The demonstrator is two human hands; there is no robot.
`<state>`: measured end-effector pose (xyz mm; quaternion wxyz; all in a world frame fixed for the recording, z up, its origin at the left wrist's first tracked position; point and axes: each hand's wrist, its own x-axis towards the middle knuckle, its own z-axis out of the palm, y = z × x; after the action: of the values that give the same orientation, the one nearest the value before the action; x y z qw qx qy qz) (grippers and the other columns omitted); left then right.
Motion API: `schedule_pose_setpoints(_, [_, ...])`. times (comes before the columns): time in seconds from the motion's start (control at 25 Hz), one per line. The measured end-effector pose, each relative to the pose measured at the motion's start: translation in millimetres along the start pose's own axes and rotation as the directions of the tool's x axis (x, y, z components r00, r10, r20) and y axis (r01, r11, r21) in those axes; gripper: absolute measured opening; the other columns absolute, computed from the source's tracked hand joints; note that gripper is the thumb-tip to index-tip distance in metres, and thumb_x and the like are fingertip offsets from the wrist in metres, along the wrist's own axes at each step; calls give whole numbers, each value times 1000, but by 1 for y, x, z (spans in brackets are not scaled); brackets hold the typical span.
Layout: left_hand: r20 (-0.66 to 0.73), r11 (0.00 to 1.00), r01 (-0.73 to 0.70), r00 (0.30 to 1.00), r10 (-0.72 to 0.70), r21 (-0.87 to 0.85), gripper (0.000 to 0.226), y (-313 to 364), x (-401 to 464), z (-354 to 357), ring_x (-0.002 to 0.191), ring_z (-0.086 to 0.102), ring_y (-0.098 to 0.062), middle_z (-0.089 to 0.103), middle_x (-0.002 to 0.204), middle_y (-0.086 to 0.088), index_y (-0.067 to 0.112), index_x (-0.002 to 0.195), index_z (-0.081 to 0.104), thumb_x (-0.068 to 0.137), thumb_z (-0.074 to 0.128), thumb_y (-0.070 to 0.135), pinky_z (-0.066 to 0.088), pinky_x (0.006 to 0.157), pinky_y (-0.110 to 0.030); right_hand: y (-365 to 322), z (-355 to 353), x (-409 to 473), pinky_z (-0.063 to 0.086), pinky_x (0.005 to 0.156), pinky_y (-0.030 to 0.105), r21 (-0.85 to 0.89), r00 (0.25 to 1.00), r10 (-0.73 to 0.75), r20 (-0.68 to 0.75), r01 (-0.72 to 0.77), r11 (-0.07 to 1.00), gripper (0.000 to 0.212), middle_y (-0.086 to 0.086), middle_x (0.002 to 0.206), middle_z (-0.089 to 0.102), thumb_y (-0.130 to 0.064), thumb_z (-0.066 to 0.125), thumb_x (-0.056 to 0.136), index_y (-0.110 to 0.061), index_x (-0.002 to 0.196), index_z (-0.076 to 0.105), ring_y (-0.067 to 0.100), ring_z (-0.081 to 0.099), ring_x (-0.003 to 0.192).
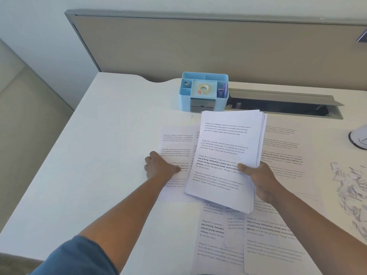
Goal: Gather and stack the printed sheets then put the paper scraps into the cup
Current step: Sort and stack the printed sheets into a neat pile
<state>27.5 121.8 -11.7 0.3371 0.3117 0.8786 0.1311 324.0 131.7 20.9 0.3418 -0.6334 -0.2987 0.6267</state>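
The right hand [258, 179] is gripping a stack [226, 155] of printed sheets, thumb on top and fingers beneath, and is holding it tilted above the desk [99, 155]. The left hand [158, 166] is resting on a loose sheet [176, 143] lying left of the stack, its fingers bent against the paper. More sheets [274, 239] are lying flat near and to the right. Scraps [351, 191] are lying in a heap at the right edge. The cup [359, 138] is showing only in part, far right. A blue organiser [204, 92] holding a tape roll [203, 88] is standing at the far side.
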Motion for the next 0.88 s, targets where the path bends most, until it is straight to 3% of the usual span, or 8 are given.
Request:
schedule_pose_setpoints(0.28, [11, 999, 2, 1000, -3, 53, 86, 3, 3, 4, 123, 38, -29, 37, 129, -1, 21, 130, 47, 61, 95, 39, 47, 100, -46, 3, -8, 2, 54, 70, 32, 10, 999, 19, -27, -19, 1000, 16, -6, 89, 78, -3, 71, 93, -18, 98, 73, 18, 72, 86])
schedule_pose_setpoints(0.4, [-1, 995, -90, 996, 90, 36, 85, 5, -4, 12, 130, 34, -28, 33, 140, 0, 26, 138, 45, 68, 90, 38, 38, 105, -43, 4, -10, 3, 53, 68, 32, 12, 999, 28, -29, -28, 1000, 16, -8, 85, 79, -3, 70, 93, -18, 97, 73, 18, 72, 85])
schedule_pose_setpoints(0.56, [12, 960, -256, 967, 256, 116, 70, 9, -19, 30, 139, 27, -26, 29, 149, 3, 30, 134, 52, 77, 77, 62, 29, 112, -43, 6, -11, 8, 54, 73, 34, 8, 998, 46, -34, -46, 999, 15, -3, 93, 78, -3, 71, 93, -18, 97, 73, 21, 71, 89])
schedule_pose_setpoints(0.72, [18, 932, -327, 944, 329, 155, 62, 12, -27, 39, 128, 36, -25, 41, 136, 3, 25, 124, 54, 80, 75, 62, 33, 105, -40, 7, -12, 13, 54, 72, 34, -3, 998, 57, -27, -57, 998, 14, -3, 93, 77, -4, 71, 93, -18, 98, 72, 22, 71, 90])
schedule_pose_setpoints(0.88, [11, 942, -313, 949, 314, 122, 49, 16, -27, 40, 123, 44, -26, 52, 126, 3, 21, 120, 57, 88, 72, 54, 40, 102, -40, 9, -14, 18, 54, 65, 33, 1, 996, 81, -23, -81, 997, 14, -4, 90, 78, -5, 71, 93, -17, 101, 72, 20, 73, 85])
